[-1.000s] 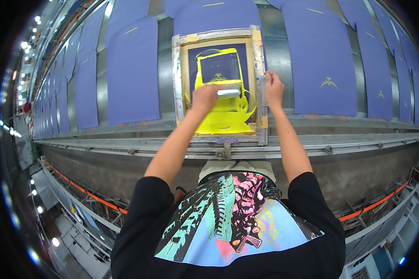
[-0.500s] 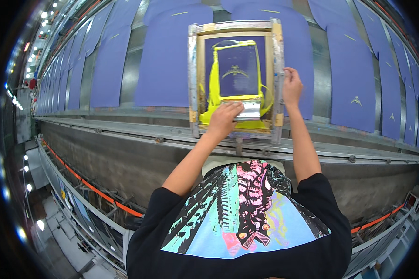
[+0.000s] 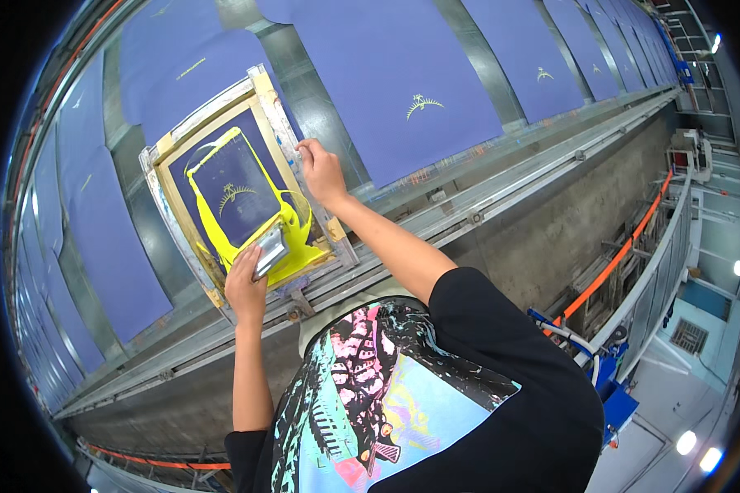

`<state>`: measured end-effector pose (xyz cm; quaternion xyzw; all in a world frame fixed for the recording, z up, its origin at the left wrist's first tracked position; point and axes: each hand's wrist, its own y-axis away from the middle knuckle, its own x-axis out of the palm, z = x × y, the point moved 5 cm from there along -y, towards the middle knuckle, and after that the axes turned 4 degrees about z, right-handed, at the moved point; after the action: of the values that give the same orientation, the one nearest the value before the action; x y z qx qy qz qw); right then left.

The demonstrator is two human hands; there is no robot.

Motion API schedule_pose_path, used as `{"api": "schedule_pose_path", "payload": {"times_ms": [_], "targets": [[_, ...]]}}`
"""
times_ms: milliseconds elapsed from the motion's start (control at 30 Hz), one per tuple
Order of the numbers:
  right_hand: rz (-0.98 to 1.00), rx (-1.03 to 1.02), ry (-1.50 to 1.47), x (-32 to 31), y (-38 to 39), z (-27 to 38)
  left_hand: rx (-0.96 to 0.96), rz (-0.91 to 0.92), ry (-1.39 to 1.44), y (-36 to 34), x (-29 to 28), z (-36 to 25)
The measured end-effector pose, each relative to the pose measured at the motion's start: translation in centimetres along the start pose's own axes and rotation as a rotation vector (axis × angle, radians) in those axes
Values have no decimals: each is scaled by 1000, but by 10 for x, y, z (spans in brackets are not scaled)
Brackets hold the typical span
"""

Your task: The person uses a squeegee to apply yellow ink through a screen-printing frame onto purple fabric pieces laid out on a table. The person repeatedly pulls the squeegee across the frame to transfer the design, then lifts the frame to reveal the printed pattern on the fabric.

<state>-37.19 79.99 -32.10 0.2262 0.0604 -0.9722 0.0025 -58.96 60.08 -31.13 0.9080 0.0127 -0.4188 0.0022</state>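
A screen-printing frame (image 3: 158,187) lies tilted in view over a purple fabric panel, with thick yellow ink (image 3: 214,215) around its mesh and pooled at the near end. Through the mesh shows a small crest-like arched design (image 3: 235,195). My left hand (image 3: 247,286) is closed around a metal-bodied squeegee (image 3: 271,245), which rests in the ink at the frame's near end; its blade edge is hidden. My right hand (image 3: 322,174) grips the frame's right side rail, with bent fingers at its outer edge.
Purple fabric panels (image 3: 395,74) line the long printing table, several bearing small yellow crests (image 3: 425,107). A metal rail (image 3: 501,201) runs along the table's near edge. Below lies a grey trough-like strip (image 3: 543,238), with an orange bar (image 3: 625,251) and blue equipment (image 3: 617,403) at right.
The view has swung toward the right, so the frame now appears tilted and farther left. Both hands keep their holds, on the squeegee and the frame's rail.
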Motion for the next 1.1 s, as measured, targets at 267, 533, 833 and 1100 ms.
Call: {"api": "schedule_pose_path", "payload": {"times_ms": [267,533,833,1100], "targets": [[18,95,90,8,-4,-6,82,93,-93,43,-1,17],[15,109,103,4,4,-6,-161,50,-61,-69,-14,65],[36,64,128,22,13,1,-33,-21,-197,-196,-52,129],[-12,32,168,18,34,14,150,-172,-81,-13,-23,43]]}}
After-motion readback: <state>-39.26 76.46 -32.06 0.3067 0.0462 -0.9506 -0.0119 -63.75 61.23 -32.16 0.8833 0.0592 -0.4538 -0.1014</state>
